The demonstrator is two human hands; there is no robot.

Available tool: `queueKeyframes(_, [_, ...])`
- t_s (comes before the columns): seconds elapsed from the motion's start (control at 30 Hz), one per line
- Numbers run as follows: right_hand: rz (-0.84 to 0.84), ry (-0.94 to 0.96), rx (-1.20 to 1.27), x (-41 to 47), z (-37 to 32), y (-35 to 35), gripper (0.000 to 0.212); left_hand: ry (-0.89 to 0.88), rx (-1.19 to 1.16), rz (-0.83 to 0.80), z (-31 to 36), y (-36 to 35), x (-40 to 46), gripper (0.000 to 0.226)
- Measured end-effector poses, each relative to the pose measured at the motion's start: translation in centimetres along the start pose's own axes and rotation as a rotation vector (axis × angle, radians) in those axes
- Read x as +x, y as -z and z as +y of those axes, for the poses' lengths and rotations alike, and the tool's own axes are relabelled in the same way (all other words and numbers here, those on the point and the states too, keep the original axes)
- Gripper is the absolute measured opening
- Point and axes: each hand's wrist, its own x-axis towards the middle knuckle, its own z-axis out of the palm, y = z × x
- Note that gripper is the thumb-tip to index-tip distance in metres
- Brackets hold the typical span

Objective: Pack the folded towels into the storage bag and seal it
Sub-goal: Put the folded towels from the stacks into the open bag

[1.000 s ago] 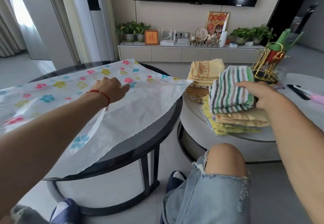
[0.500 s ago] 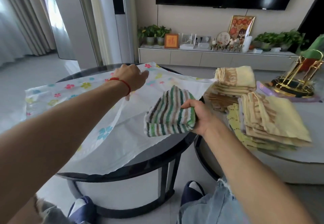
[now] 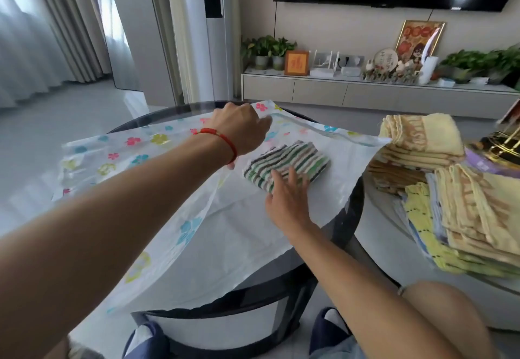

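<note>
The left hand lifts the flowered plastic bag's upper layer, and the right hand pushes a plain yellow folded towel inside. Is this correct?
Not quite. In the head view, the towel under the right hand is the green, white and dark striped folded towel, not yellow. The left hand does lift the flowered plastic bag.

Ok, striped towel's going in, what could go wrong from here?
1. The left hand lifts only one spot of the bag flap; it may sag onto the striped towel.
2. The right hand pushes with flat fingers, so the fold may bunch.
3. The bag overhangs the table and could slide.
</note>
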Motion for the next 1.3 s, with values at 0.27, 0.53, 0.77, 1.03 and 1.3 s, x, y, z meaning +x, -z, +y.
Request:
queueKeyframes(0.27, [-0.204, -0.025, -0.192, 7.3, -0.5, 0.2, 0.059, 0.004, -0.014, -0.062, 0.7, 0.0, -1.7, 0.052])
queueKeyframes(0.53, [-0.236, 0.173, 0.026, 7.4, 1.9, 2.2, 0.061, 0.01, -0.04, -0.091, 0.7, 1.0, -2.5, 0.056])
queueKeyframes(0.77, [-0.132, 0.271, 0.038, -1.4, 7.0, 8.6, 0.03, 0.017, 0.074, -0.064, 1.3, -0.6, -3.5, 0.058])
queueKeyframes(1.03, [0.378, -0.18, -0.139, -7.1, 19.8, 18.6, 0.03, 0.072, 0.251, -0.009, 3.0, -2.3, -3.8, 0.058])
queueKeyframes(1.3, [0.16, -0.794, -0.068, -6.9, 28.7, 21.9, 0.052, 0.107, 0.232, -0.05, 4.0, -2.9, -3.7, 0.054])
